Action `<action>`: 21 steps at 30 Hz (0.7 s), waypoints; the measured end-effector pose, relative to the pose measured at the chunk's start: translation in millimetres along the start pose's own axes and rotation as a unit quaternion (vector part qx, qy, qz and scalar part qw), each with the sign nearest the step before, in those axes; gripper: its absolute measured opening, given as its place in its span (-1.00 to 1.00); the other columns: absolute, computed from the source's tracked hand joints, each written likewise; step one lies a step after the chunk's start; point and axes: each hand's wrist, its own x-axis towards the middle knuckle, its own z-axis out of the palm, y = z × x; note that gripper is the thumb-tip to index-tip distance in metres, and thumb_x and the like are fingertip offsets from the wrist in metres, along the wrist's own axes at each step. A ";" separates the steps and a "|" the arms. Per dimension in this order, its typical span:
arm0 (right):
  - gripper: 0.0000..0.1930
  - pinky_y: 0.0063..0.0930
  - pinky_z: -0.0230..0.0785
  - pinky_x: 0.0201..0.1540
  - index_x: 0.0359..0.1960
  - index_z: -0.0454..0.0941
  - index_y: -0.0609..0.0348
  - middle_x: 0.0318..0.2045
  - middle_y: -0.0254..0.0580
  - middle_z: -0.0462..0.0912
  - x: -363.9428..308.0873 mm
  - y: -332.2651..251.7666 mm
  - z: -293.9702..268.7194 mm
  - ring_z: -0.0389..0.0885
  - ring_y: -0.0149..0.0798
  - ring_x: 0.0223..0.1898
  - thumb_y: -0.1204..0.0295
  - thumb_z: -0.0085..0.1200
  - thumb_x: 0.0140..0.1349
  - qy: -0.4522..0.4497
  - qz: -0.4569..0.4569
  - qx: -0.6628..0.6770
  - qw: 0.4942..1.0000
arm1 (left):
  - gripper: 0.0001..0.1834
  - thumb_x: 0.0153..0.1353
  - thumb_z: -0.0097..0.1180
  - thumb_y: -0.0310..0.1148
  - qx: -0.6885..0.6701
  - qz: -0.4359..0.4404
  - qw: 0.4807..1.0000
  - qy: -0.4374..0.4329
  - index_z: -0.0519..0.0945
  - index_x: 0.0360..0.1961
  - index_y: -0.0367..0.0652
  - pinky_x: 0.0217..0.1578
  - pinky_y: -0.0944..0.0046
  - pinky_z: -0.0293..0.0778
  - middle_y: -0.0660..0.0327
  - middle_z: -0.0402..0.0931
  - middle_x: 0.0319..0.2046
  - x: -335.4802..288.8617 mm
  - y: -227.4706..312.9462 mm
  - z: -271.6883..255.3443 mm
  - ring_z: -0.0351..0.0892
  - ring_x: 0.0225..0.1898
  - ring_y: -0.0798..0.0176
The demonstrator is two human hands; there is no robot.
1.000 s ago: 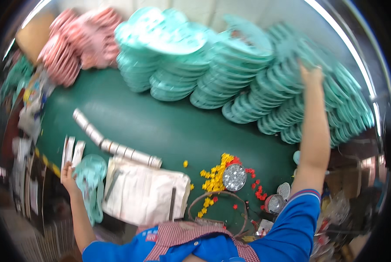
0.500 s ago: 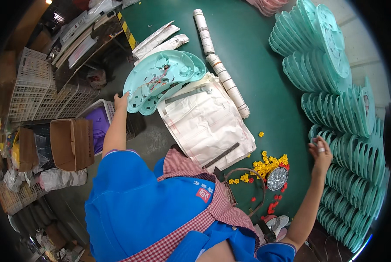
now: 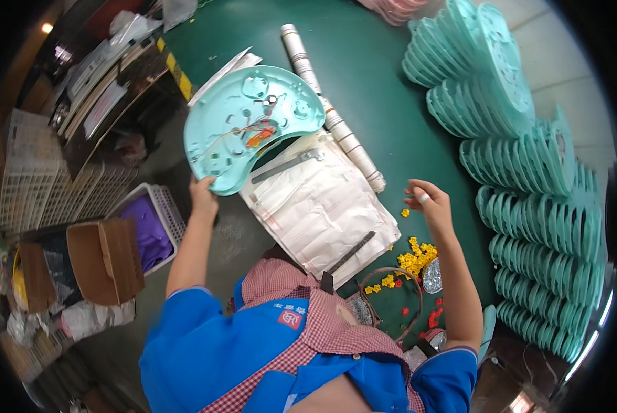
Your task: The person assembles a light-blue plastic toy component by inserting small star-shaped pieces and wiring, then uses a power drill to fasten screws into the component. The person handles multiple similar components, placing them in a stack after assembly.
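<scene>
My left hand (image 3: 204,197) grips the lower left rim of a teal, kidney-shaped plastic shell (image 3: 219,124). Thin wires and an orange piece (image 3: 260,136) lie inside the shell, which covers the far left corner of a pile of white sheets (image 3: 315,206). Over the green table, right of those sheets, my right hand (image 3: 431,206) is raised with its fingers loosely bent and apart. Nothing shows between them. Below that hand are small yellow flower-shaped pieces (image 3: 413,263), some red ones (image 3: 435,316), and a round dish of silvery bits (image 3: 432,277), partly behind my forearm.
Tall stacks of teal shells (image 3: 528,206) line the right side. A long paper-wrapped roll (image 3: 343,134) lies beyond the sheets; a grey metal strap (image 3: 288,165) and a dark strip (image 3: 352,251) rest on them. Left are a cardboard box (image 3: 105,261) and a white crate (image 3: 174,213).
My right hand has come left, from beside the teal stacks to above the table near the sheets. In my left hand the shell has turned and shows more of its inside.
</scene>
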 end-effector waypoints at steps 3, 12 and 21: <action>-0.57 -0.37 0.46 -0.05 0.11 0.49 0.24 0.02 -0.12 0.57 0.8 -15.4 17.6 0.57 -0.25 -0.03 0.20 0.00 0.34 0.016 -0.063 -0.020 0.998 | -0.35 -0.16 0.00 -0.60 0.048 -0.036 0.993 -0.104 0.38 0.12 -0.40 0.12 0.12 0.40 0.03 0.49 0.02 -11.0 64.7 9.0 0.50 0.05 0.04; -0.57 -0.24 0.49 0.02 0.16 0.35 0.19 0.02 -0.08 0.52 -47.2 -6.9 -20.6 0.57 -0.20 -0.03 0.22 -0.10 0.36 0.021 0.007 0.325 0.945 | -0.34 0.35 -0.19 -0.04 0.052 -0.184 0.885 -0.424 0.17 0.33 -0.27 0.20 0.01 0.36 -0.04 0.31 0.23 -29.3 114.7 211.6 0.40 0.19 -0.02; -0.58 -0.33 0.47 -0.10 0.22 0.27 0.07 0.12 -0.22 0.45 27.4 -109.7 -195.9 0.51 -0.18 0.02 0.18 -0.17 0.41 0.376 -0.317 0.414 0.766 | -0.54 0.37 -0.06 -0.19 0.127 -0.182 0.825 -0.519 0.40 0.18 -0.24 -0.15 0.34 0.55 0.12 0.53 -0.02 -50.2 63.8 309.6 0.61 -0.16 0.30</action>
